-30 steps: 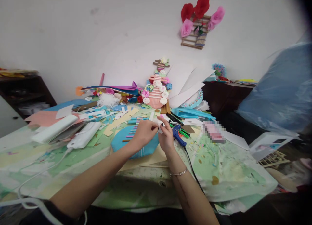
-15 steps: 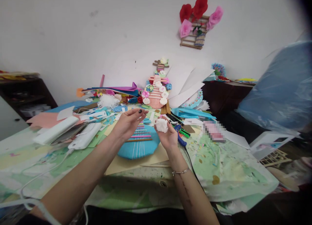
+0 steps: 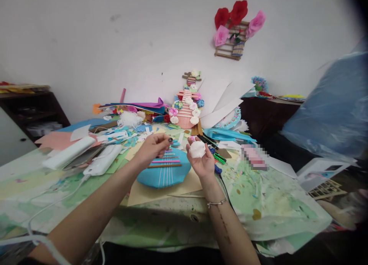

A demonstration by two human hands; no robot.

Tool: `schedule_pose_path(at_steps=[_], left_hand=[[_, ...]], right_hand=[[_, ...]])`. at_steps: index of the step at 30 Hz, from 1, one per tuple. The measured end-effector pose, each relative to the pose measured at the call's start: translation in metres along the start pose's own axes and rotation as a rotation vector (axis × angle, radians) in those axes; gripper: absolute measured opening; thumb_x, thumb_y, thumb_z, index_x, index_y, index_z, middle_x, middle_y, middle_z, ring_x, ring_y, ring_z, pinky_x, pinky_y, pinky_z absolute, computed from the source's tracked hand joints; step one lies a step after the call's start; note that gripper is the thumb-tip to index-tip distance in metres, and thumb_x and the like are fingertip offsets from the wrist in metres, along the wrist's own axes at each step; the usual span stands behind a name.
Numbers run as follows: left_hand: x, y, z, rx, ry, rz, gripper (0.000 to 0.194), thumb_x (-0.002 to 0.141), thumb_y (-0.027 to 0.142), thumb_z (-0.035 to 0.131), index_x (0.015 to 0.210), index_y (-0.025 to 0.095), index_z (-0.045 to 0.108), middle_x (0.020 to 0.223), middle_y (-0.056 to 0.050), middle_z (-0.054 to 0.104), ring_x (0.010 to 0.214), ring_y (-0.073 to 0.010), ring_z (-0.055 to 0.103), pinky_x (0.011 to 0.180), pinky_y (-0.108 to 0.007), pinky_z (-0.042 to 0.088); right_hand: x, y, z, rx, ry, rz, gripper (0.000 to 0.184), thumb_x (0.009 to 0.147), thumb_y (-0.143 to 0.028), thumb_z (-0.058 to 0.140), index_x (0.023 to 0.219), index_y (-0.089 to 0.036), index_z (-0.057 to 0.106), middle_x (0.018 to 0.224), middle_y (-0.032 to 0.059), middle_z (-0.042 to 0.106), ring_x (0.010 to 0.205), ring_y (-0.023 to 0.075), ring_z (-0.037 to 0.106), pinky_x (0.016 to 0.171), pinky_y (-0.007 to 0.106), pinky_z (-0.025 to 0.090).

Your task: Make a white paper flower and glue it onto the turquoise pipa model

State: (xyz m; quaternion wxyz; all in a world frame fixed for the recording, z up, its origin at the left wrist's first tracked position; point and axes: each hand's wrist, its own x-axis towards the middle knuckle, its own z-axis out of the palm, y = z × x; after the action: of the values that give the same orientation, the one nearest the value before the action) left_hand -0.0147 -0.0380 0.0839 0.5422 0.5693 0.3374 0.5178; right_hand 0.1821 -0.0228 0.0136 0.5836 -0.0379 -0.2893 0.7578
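A white paper flower point(image 3: 197, 149) rests in my right hand point(image 3: 206, 164), palm up, with the fingers curled around its sides. My left hand point(image 3: 153, 148) hovers to the left of it, apart from the flower, thumb and fingertips drawn together; whatever may be between them is too small to make out. Beneath and between my hands lies a blue lute-shaped craft piece point(image 3: 163, 177) with white strings and coloured cross strips, its upper part partly hidden by my left hand. A blue-handled glue gun point(image 3: 218, 169) with a black cord sits just beyond my right wrist.
At the back stands a pink lute-shaped piece point(image 3: 185, 119) covered in paper flowers. White power strips point(image 3: 105, 159) and a cable point(image 3: 54, 205) lie left. Pens and a green cutter point(image 3: 220, 159) are right of centre, near a blurred-out phone-like object point(image 3: 255, 157). Paper scraps cover the tabletop.
My left hand's fingers have curled in to a pinch. My right hand has opened somewhat, showing more of the white flower in its palm. The view has shifted slightly.
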Motion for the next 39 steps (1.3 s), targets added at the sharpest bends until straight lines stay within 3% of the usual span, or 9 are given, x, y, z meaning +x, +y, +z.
schedule_pose_path(at_steps=[4, 7, 14, 18, 22, 26, 34, 36, 39], left_hand=[[0.006, -0.017, 0.011, 0.314, 0.04, 0.042, 0.016, 0.066, 0.025, 0.07, 0.071, 0.011, 0.066, 0.05, 0.003, 0.055, 0.037, -0.0045, 0.041, 0.037, -0.017, 0.03], [0.009, -0.018, 0.017, 0.339, 0.074, 0.046, 0.014, 0.065, 0.023, 0.068, 0.071, 0.011, 0.067, 0.05, 0.003, 0.055, 0.038, -0.0054, 0.042, 0.039, -0.018, 0.033], [0.017, -0.02, 0.021, 0.229, -0.035, -0.122, 0.031, 0.07, 0.041, 0.067, 0.067, 0.01, 0.071, 0.046, 0.002, 0.051, 0.035, -0.004, 0.035, 0.036, -0.02, 0.029], [0.017, -0.021, 0.026, 0.058, -0.035, -0.194, 0.023, 0.061, 0.031, 0.077, 0.06, 0.01, 0.069, 0.042, 0.002, 0.05, 0.035, -0.0033, 0.034, 0.036, -0.019, 0.028], [0.017, -0.022, 0.026, -0.151, -0.005, -0.248, 0.018, 0.059, 0.023, 0.078, 0.068, 0.009, 0.071, 0.059, -0.004, 0.062, 0.043, -0.0047, 0.045, 0.038, -0.016, 0.032], [0.016, -0.023, 0.014, -0.32, 0.067, -0.257, 0.007, 0.066, 0.012, 0.073, 0.071, 0.009, 0.07, 0.059, -0.002, 0.06, 0.046, -0.0034, 0.049, 0.045, -0.014, 0.042], [-0.008, -0.013, -0.029, -0.439, 0.162, -0.192, 0.008, 0.064, 0.006, 0.073, 0.063, 0.011, 0.067, 0.054, 0.002, 0.057, 0.047, -0.0044, 0.051, 0.046, -0.013, 0.047], [-0.024, -0.01, -0.042, -0.393, 0.168, -0.176, 0.01, 0.058, 0.008, 0.077, 0.061, 0.011, 0.068, 0.054, 0.0, 0.058, 0.046, -0.0064, 0.052, 0.044, -0.015, 0.047], [-0.053, -0.005, -0.065, -0.014, 0.178, -0.156, 0.01, 0.058, 0.015, 0.078, 0.066, 0.012, 0.073, 0.061, -0.005, 0.066, 0.053, -0.0113, 0.058, 0.05, -0.018, 0.05]], right_hand=[[-0.001, 0.001, -0.001, -0.068, -0.047, 0.028, 0.036, 0.092, -0.042, 0.034, 0.115, -0.026, 0.056, 0.127, 0.0046, 0.057, 0.097, 0.0181, 0.062, 0.075, 0.034, 0.051], [-0.002, 0.002, 0.0, -0.103, -0.07, 0.039, 0.035, 0.092, -0.041, 0.034, 0.114, -0.026, 0.056, 0.129, 0.0055, 0.056, 0.093, 0.0174, 0.063, 0.074, 0.034, 0.052], [-0.003, 0.006, 0.004, -0.115, -0.099, 0.067, 0.029, 0.09, -0.035, 0.038, 0.11, -0.024, 0.057, 0.119, 0.0051, 0.062, 0.089, 0.0183, 0.065, 0.071, 0.036, 0.054], [-0.003, 0.008, 0.005, -0.144, -0.087, 0.087, 0.029, 0.091, -0.035, 0.038, 0.108, -0.022, 0.058, 0.116, 0.0058, 0.063, 0.085, 0.019, 0.066, 0.07, 0.038, 0.054], [-0.003, 0.007, 0.006, -0.156, -0.069, 0.075, 0.031, 0.092, -0.037, 0.036, 0.107, -0.022, 0.058, 0.115, 0.0058, 0.063, 0.086, 0.0181, 0.065, 0.073, 0.036, 0.052], [-0.004, 0.005, 0.006, -0.132, -0.076, 0.035, 0.034, 0.093, -0.038, 0.032, 0.106, -0.023, 0.06, 0.127, 0.0056, 0.057, 0.087, 0.0166, 0.065, 0.073, 0.033, 0.051], [-0.001, 0.001, 0.001, -0.064, 0.018, -0.007, 0.038, 0.093, -0.042, 0.031, 0.112, -0.023, 0.058, 0.115, 0.0058, 0.064, 0.09, 0.0168, 0.064, 0.078, 0.035, 0.051], [0.0, 0.0, 0.0, -0.045, 0.05, -0.039, 0.037, 0.093, -0.042, 0.034, 0.114, -0.023, 0.057, 0.118, 0.006, 0.062, 0.1, 0.0175, 0.061, 0.085, 0.037, 0.049], [0.0, -0.002, 0.001, -0.027, 0.048, -0.085, 0.037, 0.091, -0.043, 0.038, 0.117, -0.022, 0.054, 0.129, 0.0069, 0.056, 0.115, 0.0192, 0.054, 0.093, 0.039, 0.045]])
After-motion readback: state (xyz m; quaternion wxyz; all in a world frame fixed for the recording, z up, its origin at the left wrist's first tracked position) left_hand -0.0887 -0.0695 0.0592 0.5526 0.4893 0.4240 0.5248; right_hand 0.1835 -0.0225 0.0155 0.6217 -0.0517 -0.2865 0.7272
